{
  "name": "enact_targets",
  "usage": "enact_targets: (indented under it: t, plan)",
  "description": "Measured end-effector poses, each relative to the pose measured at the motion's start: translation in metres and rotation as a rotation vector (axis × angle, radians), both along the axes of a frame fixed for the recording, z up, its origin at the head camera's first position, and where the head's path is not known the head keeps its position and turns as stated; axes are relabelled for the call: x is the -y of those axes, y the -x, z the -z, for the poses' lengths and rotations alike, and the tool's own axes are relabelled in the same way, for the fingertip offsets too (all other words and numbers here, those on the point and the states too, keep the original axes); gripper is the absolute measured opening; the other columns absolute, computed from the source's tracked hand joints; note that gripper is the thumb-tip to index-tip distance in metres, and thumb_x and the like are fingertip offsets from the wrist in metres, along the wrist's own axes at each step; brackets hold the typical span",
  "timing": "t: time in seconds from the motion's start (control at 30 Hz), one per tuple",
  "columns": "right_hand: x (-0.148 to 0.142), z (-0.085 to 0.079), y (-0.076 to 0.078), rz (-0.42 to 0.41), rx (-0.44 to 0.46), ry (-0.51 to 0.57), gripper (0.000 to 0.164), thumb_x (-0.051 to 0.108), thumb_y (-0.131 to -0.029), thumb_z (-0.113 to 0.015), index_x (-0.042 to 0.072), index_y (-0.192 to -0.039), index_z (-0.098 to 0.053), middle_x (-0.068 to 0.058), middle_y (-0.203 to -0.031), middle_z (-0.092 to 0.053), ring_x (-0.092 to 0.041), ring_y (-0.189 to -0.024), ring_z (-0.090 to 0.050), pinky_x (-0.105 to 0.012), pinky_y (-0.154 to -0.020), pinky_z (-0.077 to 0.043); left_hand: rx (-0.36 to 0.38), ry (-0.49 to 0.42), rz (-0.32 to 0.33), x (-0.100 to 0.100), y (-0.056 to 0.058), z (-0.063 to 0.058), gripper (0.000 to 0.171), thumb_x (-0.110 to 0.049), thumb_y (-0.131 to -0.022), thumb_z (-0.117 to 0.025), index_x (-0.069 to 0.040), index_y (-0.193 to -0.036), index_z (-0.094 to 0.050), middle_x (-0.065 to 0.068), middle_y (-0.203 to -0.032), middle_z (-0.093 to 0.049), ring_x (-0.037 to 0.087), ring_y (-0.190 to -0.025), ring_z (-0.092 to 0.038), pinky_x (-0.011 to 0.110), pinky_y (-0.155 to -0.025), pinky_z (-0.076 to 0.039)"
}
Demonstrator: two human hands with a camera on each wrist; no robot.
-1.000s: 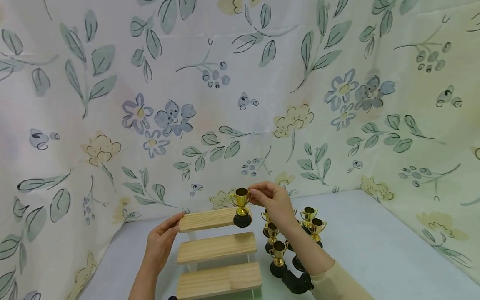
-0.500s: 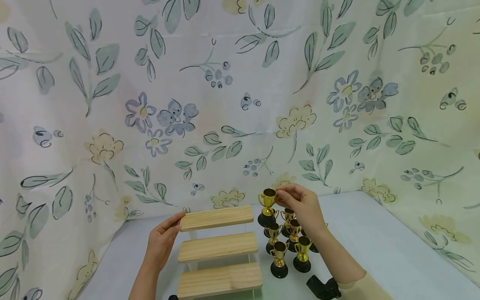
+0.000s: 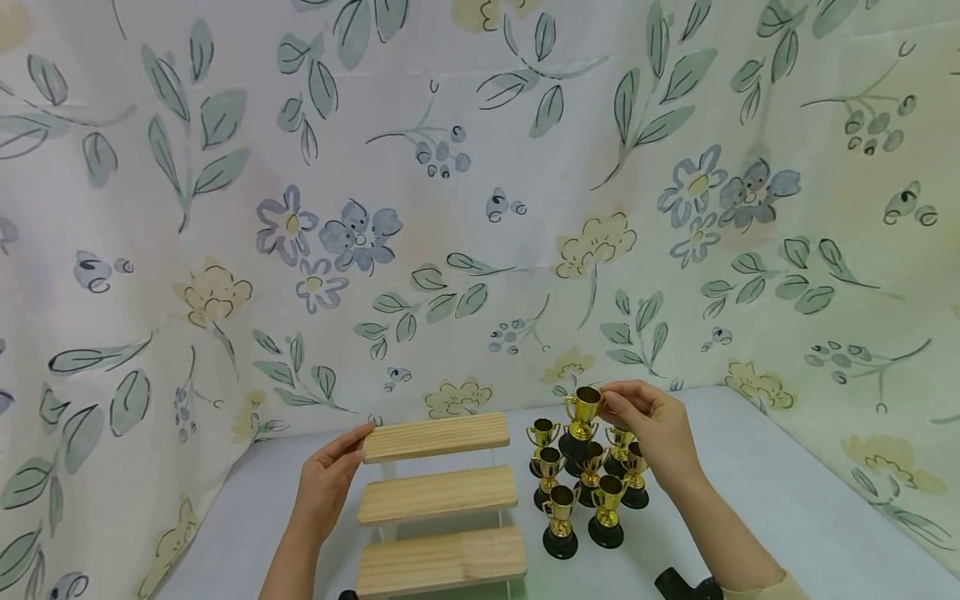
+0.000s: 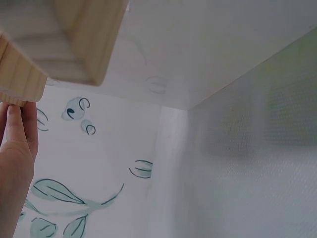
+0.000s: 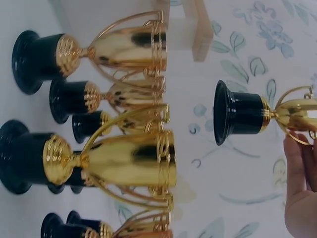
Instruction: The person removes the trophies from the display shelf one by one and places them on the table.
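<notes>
My right hand (image 3: 663,433) pinches a small gold trophy cup (image 3: 584,406) by its side handle. It is held upright above the back of a group of similar trophies. In the right wrist view, the held trophy's black base (image 5: 240,114) is raised above the others, and my fingertips are at the cup's handle. At the left end of the top wooden shelf (image 3: 438,438), my left hand (image 3: 327,483) grips the edge between thumb and fingers. This shelf belongs to a three-step display stand, whose middle board (image 3: 438,495) and bottom board (image 3: 442,562) also show.
Several gold trophies with black bases, such as the front one (image 3: 561,521), stand close together right of the stand on a white table (image 3: 787,500). A floral cloth (image 3: 480,233) hangs behind. A black device (image 3: 686,585) is on my right wrist.
My right hand has carried the trophy rightward, from over the top shelf's right end to above the grouped trophies. My left hand keeps its hold on the shelf.
</notes>
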State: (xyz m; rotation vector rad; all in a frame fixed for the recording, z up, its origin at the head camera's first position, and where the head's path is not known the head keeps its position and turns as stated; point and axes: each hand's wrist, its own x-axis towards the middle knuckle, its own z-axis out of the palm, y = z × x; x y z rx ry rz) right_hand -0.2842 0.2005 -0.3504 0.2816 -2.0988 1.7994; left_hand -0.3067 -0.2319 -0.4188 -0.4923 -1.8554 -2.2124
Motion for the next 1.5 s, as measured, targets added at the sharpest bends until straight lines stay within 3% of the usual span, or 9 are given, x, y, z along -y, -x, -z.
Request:
enact_targets:
  t: [0.27,0.67,1.5]
  plan:
    - [-0.025,0.009,-0.006,0.046,-0.006,-0.007,0.032,0.025,-0.097,-0.062,-0.002,-0.114,-0.065,0.021,-0.093,-0.072,-0.001,-0.085,-0.073,-0.018,-0.078,-0.06,-0.018,-0.015,0.024,0.0,0.0,0.001,0.039,0.006,-0.098,-0.047,0.013,-0.136,-0.05,-0.011,-0.124,-0.067,-0.004,-0.114,-0.061,0.009,-0.096,-0.05]
    - [-0.055,0.024,-0.012,0.038,-0.041,0.04,0.027,0.02,-0.096,-0.064,-0.003,-0.111,-0.065,0.017,-0.095,-0.074,-0.001,-0.085,-0.073,-0.02,-0.077,-0.061,-0.019,-0.015,0.026,0.001,0.001,0.002,0.04,0.009,-0.097,-0.045,0.017,-0.137,-0.047,-0.013,-0.123,-0.068,-0.004,-0.117,-0.06,0.008,-0.095,-0.05]
    - [-0.083,0.04,-0.023,0.077,-0.026,0.052,0.019,0.013,-0.095,-0.064,-0.002,-0.105,-0.068,0.017,-0.092,-0.075,-0.001,-0.083,-0.073,-0.021,-0.074,-0.061,0.035,0.033,-0.025,-0.001,0.0,-0.003,0.047,0.003,-0.097,-0.052,0.019,-0.139,-0.04,-0.016,-0.123,-0.067,-0.006,-0.115,-0.06,0.007,-0.096,-0.049]
